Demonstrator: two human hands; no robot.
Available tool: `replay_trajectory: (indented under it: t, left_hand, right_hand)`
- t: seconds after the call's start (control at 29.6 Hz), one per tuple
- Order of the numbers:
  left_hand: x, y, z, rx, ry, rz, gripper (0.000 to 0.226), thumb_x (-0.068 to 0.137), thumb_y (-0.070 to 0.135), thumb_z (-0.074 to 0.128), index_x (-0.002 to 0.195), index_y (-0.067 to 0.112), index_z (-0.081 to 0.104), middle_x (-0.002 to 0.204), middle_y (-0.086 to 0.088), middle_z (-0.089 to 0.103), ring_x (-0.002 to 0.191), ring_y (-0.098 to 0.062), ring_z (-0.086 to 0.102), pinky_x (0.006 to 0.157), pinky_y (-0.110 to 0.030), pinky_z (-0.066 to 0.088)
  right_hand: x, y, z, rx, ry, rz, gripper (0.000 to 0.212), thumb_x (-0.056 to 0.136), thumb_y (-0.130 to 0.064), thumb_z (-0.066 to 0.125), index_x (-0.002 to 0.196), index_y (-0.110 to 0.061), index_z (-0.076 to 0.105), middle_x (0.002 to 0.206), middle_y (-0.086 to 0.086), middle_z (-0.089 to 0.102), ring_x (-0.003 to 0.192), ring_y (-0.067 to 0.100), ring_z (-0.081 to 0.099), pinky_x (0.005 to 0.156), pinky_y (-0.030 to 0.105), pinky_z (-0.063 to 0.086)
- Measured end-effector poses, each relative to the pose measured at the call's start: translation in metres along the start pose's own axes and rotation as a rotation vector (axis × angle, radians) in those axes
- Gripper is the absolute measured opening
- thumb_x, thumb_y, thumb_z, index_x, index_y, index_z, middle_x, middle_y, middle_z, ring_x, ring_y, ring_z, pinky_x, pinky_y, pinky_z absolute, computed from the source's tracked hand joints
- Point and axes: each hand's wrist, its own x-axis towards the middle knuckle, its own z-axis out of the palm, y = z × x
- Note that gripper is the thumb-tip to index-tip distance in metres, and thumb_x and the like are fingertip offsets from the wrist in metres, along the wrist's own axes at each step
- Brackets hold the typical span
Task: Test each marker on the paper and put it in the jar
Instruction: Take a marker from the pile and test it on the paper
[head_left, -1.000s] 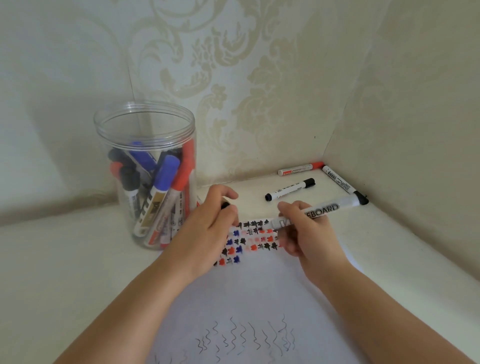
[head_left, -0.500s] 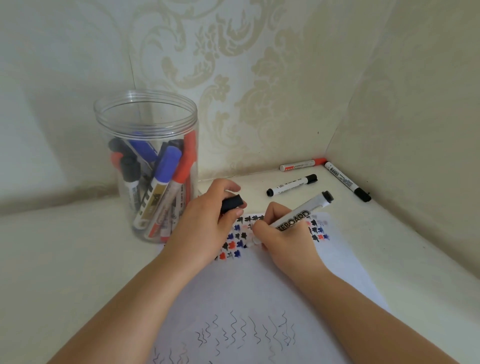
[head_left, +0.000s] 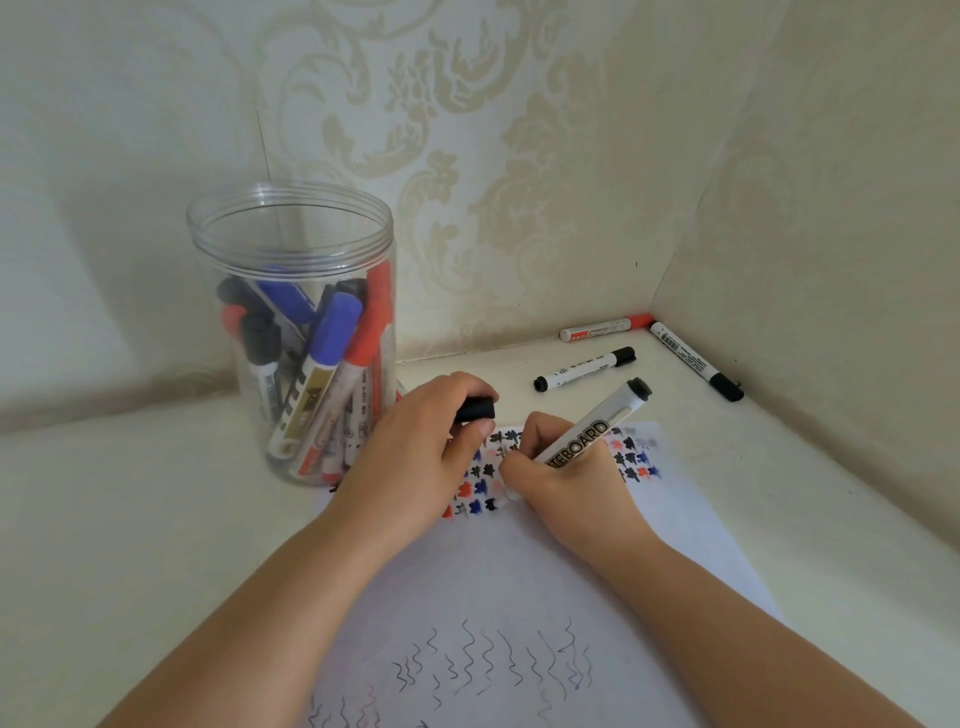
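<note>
Fingers (head_left: 470, 434) of the left hand (head_left: 415, 457) are curled round a small black marker cap (head_left: 475, 409), pinching it between thumb and forefinger just above the top edge of the white sheet of paper (head_left: 691, 535). Left of that hand, near the back edge of the cream tabletop (head_left: 130, 519), stands a clear round plastic jar (head_left: 291, 228), open at the top and upright, holding a leaning cluster of capped markers (head_left: 322, 374) in blue, red and black. The paper lies flat toward the front of the tabletop, with rows of small black, blue and red test marks (head_left: 480, 483) along its far edge and thin wavy lines (head_left: 493, 660) near its front edge. To the right, the right hand (head_left: 566, 483) is closed in a writing grip on a white whiteboard marker with black lettering (head_left: 587, 436); its barrel tilts up and to the right, black end highest, while the lower end meets the paper among the test marks, the tip itself hidden by the fingers. Further right, in the back right corner of the tabletop, three loose markers lie flat: a black-capped white marker (head_left: 584, 369) nearest the hands, a red-capped white marker (head_left: 605, 328) along the back wall, and another black-capped white marker (head_left: 693, 359) along the right wall.
</note>
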Motion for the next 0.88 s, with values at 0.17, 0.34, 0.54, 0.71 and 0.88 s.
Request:
replay_trajectory:
  t: [0.17,0.34,0.54,0.71,0.88]
  left_hand:
    - [0.001,0.000,-0.001,-0.005,-0.011,0.026,0.022,0.089,0.021,0.052,0.110,0.027,0.056,0.103,0.013,0.054,0.085,0.003,0.050,0.073,0.000,0.035]
    - [-0.002,-0.001,-0.001,-0.003,-0.023,0.027,0.024,0.089,0.019,0.053,0.112,0.027,0.056,0.103,0.012,0.056,0.085,0.002,0.050,0.077,-0.001,0.036]
    - [-0.001,0.001,-0.001,-0.027,-0.043,-0.029,0.021,0.088,0.021,0.055,0.108,0.027,0.052,0.096,0.014,0.061,0.087,0.000,0.056,0.068,-0.006,0.039]
    - [-0.001,0.001,-0.002,-0.045,-0.064,-0.021,0.020,0.086,0.020,0.058,0.104,0.027,0.053,0.089,0.017,0.061,0.083,0.004,0.058,0.066,-0.007,0.043]
    - [-0.002,0.003,-0.002,-0.072,-0.138,0.032,0.016,0.086,0.021,0.059,0.100,0.025,0.053,0.080,0.022,0.058,0.082,0.003,0.056,0.067,-0.004,0.041]
  right_hand:
    - [0.000,-0.001,0.000,0.014,0.012,0.014,0.024,0.075,0.001,0.056,0.061,0.002,0.037,0.055,0.012,0.037,0.044,0.012,0.024,0.039,0.018,0.021]
    - [-0.002,-0.007,-0.008,0.213,0.054,0.085,0.030,0.079,0.006,0.053,0.056,-0.008,0.039,0.038,-0.009,0.042,0.037,0.006,0.034,0.041,0.015,0.028]
    - [0.000,-0.016,-0.020,0.484,0.166,0.091,0.027,0.087,-0.007,0.057,0.061,-0.010,0.048,0.052,0.002,0.048,0.045,0.010,0.039,0.045,0.020,0.033]
    - [-0.001,-0.015,-0.018,0.492,0.183,0.099,0.029,0.088,-0.009,0.057,0.061,-0.010,0.047,0.052,0.001,0.050,0.047,0.012,0.040,0.045,0.020,0.034]
    - [0.001,-0.016,-0.020,0.472,0.135,0.121,0.028,0.087,-0.009,0.058,0.061,-0.010,0.050,0.046,-0.001,0.049,0.043,0.011,0.040,0.043,0.020,0.035]
